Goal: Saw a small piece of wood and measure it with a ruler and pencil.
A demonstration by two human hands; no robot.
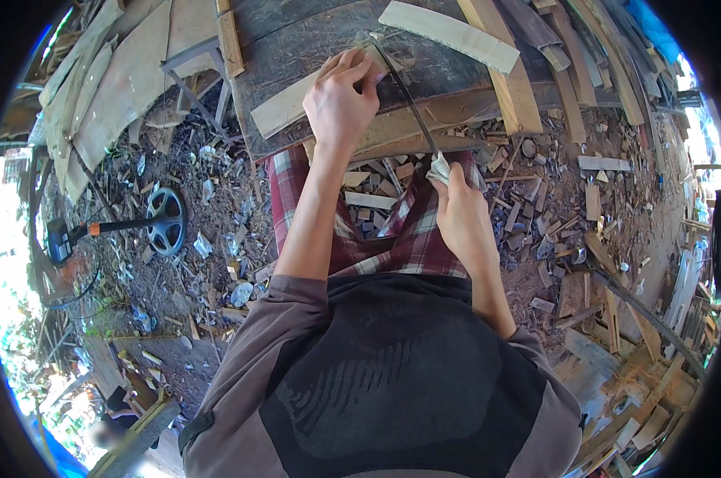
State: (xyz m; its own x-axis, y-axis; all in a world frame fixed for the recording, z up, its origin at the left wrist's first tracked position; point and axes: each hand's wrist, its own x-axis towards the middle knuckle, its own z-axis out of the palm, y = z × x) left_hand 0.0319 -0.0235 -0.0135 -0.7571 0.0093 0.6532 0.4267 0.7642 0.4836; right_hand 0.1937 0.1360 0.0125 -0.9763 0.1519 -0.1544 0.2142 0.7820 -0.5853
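Observation:
My left hand [340,103] is closed at the far end of a pale board [282,106], which lies on the dark, worn bench top [281,32]; its fingertips are partly hidden. A long, thin dark blade [402,84] runs diagonally from beside those fingers toward me. Its light, wrapped-looking handle [438,166] is gripped in my right hand [462,213], below the bench's front edge. Another pale board [448,36] lies beyond the blade, across a longer timber [524,113].
Wood offcuts and litter [556,207] cover the ground. A black wheeled base with a post [167,221] stands at left, near a metal frame [181,88]. Planks [90,80] lie at both sides. A blurred person [115,418] is at lower left. My plaid-covered legs [289,203] are under the bench.

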